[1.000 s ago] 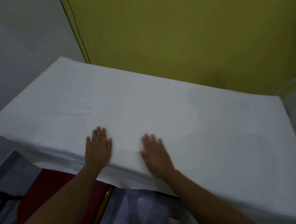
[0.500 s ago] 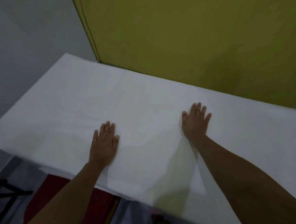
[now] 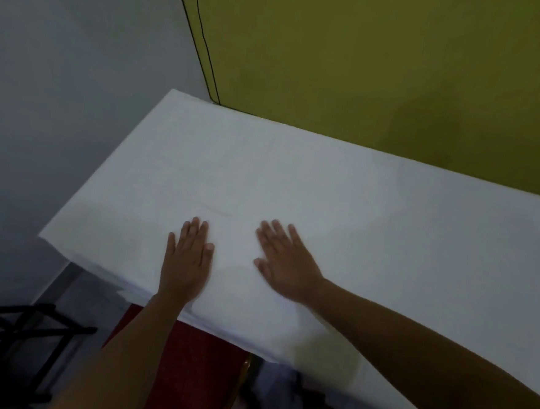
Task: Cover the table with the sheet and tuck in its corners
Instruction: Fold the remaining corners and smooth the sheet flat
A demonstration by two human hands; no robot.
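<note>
1. As seen from the head camera, the sheet, white, is spread flat over the table top; its near edge hangs loose over the front, just above a red chair seat.
2. Left hand: palm down on the sheet near the front edge, fingers extended and close together, gripping nothing.
3. Right hand: palm down on the sheet just beside the left, fingers extended and slightly spread, gripping nothing; outline soft with blur.
4. Surroundings: grey wall to the left, yellow-green wall behind the far edge, black folding frame on the floor at lower left.
5. Condition of cloth: top surface largely smooth, faint creases only; far left corner lies flat against the wall junction.
6. Progress, judged: covering appears done over the visible part; the step in hand looks like smoothing with flat palms.
7. Outstanding, judged: tucking of corners. The near left corner shows a loose layered hem and looks untucked, though the dim view leaves this uncertain. The right end of the table lies out of view; its state cannot be told.
</note>
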